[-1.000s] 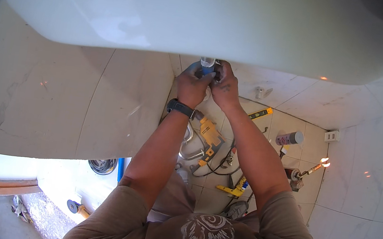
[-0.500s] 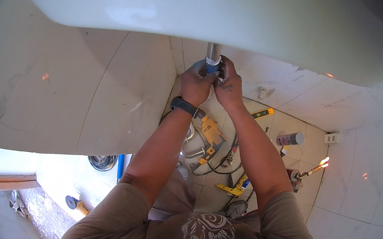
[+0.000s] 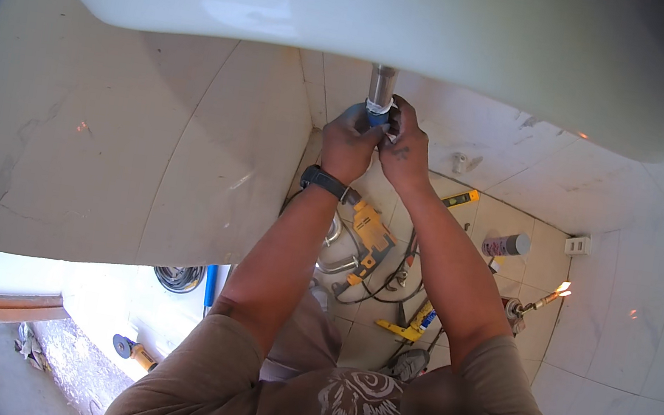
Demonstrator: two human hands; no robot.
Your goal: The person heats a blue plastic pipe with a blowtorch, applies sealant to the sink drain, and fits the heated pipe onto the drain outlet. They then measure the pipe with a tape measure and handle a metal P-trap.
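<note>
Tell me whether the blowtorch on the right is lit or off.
Lit: the blowtorch has bright flames at the end of its nozzle.

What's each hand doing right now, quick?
Left hand: closed on the blue piece below the metal pipe.
Right hand: fingers curled at the blue piece's right side; whether it grips can't be told.

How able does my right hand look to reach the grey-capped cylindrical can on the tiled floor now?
Probably not without letting go: the right hand seems busy at the blue, partly hidden piece below the shiny cylindrical metal pipe. Nothing covers the can, though a lit, narrow-nozzled torch burns nearby.
</note>
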